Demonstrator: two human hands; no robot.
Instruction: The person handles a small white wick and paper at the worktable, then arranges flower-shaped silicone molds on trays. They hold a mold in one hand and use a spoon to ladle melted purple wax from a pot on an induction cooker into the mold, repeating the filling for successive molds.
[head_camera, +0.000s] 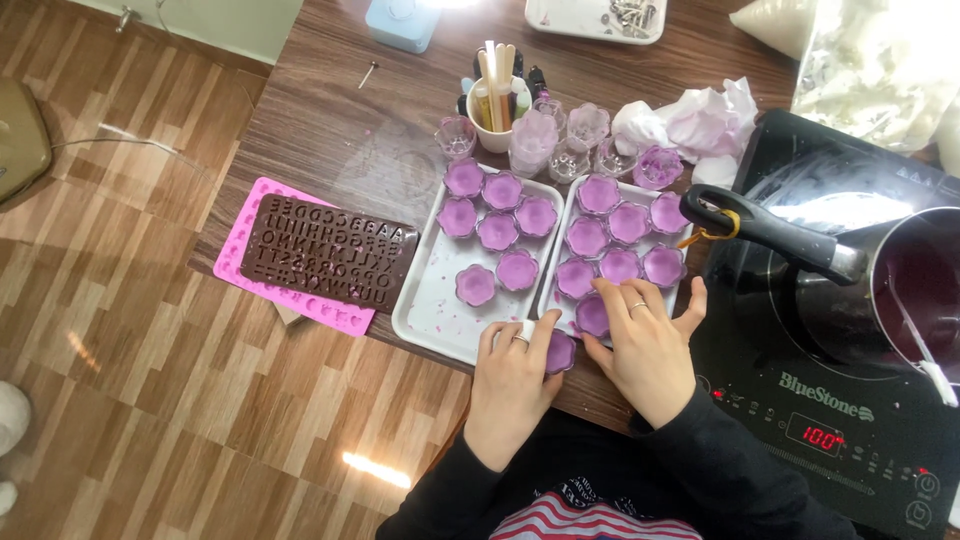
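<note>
Fingers of the left hand curl together around a purple-filled cup at the table's near edge, between both hands. Beside it, the right hand lies spread, fingertips on a cup in the right tray. Further out sit the left tray, brown letter mould, pot and cooktop.
</note>
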